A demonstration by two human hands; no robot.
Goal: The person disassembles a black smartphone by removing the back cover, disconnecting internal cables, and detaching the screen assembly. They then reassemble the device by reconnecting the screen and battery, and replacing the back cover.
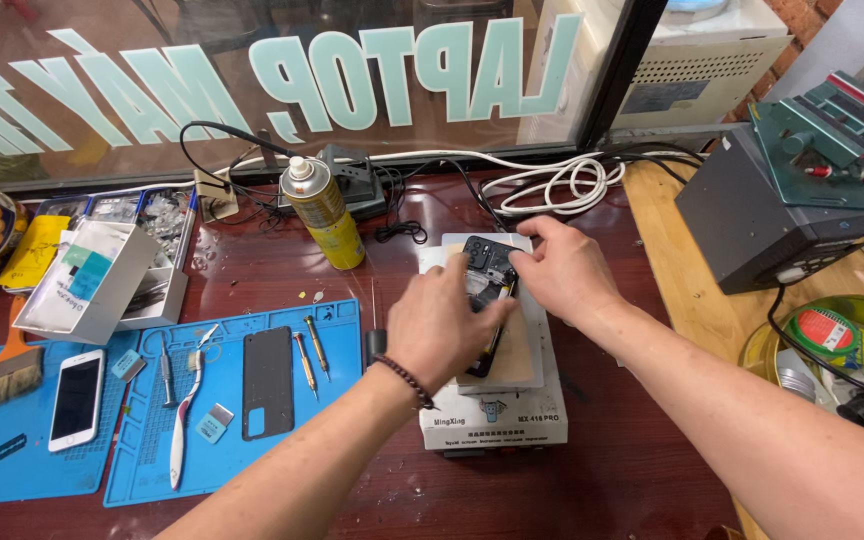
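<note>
Centrally, on a white heating machine (492,420) on a dark red bench, lies an opened black phone (490,270) — both hands are on it. Left hand (442,325), with a bead bracelet at the wrist, covers the phone's lower half, fingers curled onto it. Right hand (562,265) pinches the upper edge with fingertips closed on it. To the left, a blue mat (337,320) carries a dark back cover (268,383), screwdrivers and tweezers — a yellow spray can (323,212) stands behind.
</note>
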